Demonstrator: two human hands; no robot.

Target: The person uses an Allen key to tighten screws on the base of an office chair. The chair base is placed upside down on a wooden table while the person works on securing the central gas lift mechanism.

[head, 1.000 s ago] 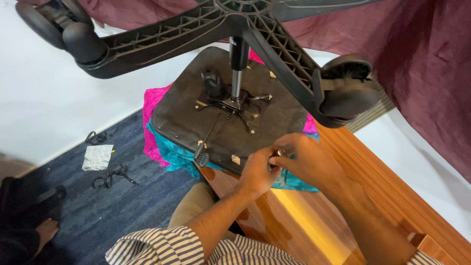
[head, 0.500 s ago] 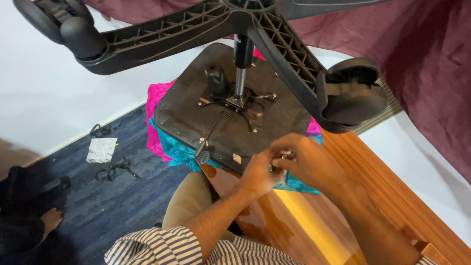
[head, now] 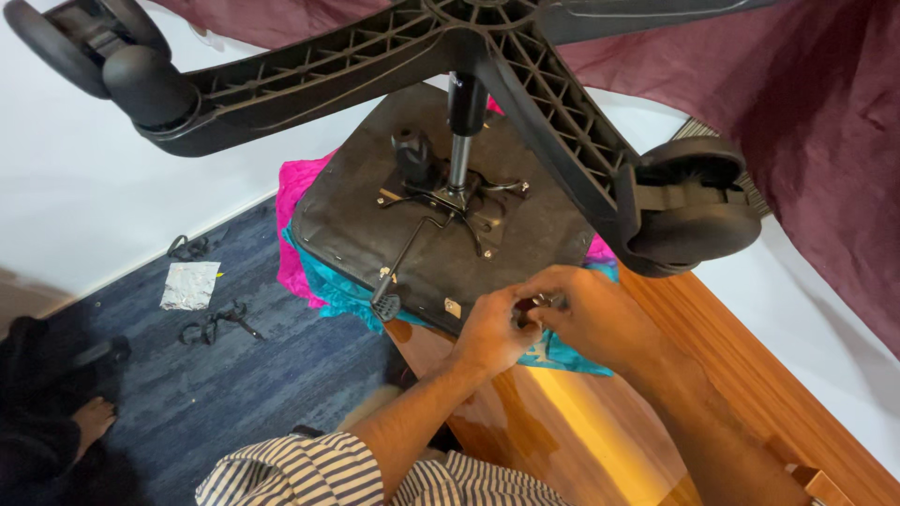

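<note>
Head view shows an upturned office chair [head: 441, 225] lying seat-down on pink and teal cloth [head: 298, 234] at the far corner of the wooden surface [head: 600, 422]. Both hands, left hand [head: 489, 333] and right hand [head: 586, 314], meet at the seat's near edge, fingers pinched together around a small metal part [head: 534, 303] between them. Castors [head: 689, 211] rise overhead.

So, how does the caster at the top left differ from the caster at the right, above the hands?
The top-left caster sits at the picture's corner, far from both hands; the right caster hangs just above the right hand. The top-left caster shows two separate wheels side by side; the right caster shows mostly its broad hood. Both are black and sit at ends of the ribbed star base.
</note>
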